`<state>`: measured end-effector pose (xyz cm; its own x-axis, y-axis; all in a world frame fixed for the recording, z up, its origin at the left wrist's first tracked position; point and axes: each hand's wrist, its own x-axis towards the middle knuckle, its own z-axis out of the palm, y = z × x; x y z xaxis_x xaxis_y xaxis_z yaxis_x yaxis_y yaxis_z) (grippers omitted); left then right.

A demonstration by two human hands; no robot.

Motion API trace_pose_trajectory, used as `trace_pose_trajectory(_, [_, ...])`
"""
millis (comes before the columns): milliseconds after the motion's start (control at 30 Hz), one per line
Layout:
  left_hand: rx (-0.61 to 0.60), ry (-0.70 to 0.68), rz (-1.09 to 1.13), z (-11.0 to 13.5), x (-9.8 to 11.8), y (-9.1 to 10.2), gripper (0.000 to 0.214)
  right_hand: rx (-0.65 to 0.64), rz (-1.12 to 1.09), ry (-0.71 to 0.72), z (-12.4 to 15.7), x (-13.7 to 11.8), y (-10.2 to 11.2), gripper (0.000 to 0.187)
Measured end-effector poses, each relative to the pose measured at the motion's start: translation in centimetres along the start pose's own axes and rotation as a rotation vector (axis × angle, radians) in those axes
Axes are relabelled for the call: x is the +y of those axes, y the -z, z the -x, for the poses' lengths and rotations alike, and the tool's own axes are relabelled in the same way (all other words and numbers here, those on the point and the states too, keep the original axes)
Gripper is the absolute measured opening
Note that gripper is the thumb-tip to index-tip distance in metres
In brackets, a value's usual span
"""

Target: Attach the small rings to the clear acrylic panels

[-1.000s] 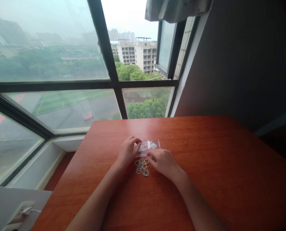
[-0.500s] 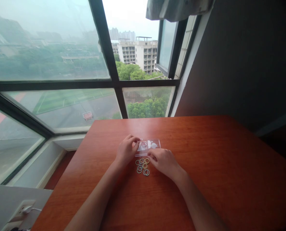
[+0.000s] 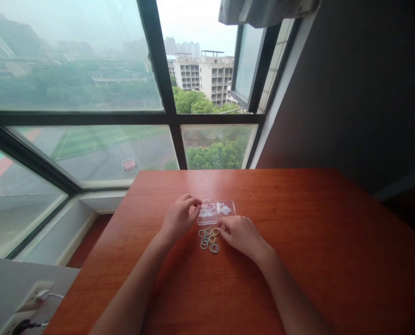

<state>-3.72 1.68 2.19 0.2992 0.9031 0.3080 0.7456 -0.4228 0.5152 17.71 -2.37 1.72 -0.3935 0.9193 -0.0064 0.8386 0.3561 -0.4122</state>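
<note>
- One clear case (image 3: pixel 211 219) is lying flat on the red-brown table (image 3: pixel 298 223), apparently hinged open; positions below are taking its middle as the dial centre, with 12 o'clock toward the window frame (image 3: pixel 210 119)
- Loose rings (image 3: pixel 209 239), some yellowish and some grey-blue, are lying in a partly overlapping cluster at 6 o'clock, just beside the near edge of the case
- Reddish pieces (image 3: pixel 210 207) are showing in the 9 o'clock half; a white figure (image 3: pixel 224 209) is showing in the 3 o'clock half
- Handling, case: it is looking like light, stiff, smooth plastic, probably sliding easily and risking cracks if flexed; the side edges are offering the soundest hold
- Handling, rings: they are appearing slim and light, with stiffness not determinable; opposite sides of one rim are offering the best pinch, while overlap is leaving neighbours liable to drag along
- Grip, left hand (image 3: pixel 181 216): it is resting at 9 o'clock, thumb and forefinger standing slightly apart at the case edge; whether they are clamping or merely touching it cannot be told
- Grip, right hand (image 3: pixel 240 234): it is resting between 4 and 5 o'clock, fingers curling, thumb and forefinger standing close together beside the nearest yellowish ring (image 3: pixel 213 231); whether they are pinching anything cannot be told
</note>
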Motion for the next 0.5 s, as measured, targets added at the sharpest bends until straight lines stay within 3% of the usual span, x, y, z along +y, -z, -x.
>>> trace_pose_trajectory(500, [-0.120, -0.023, -0.063, 0.36, 0.12, 1.05, 0.013, -0.090, -0.037, 0.056, 0.24, 0.00, -0.43, 0.016])
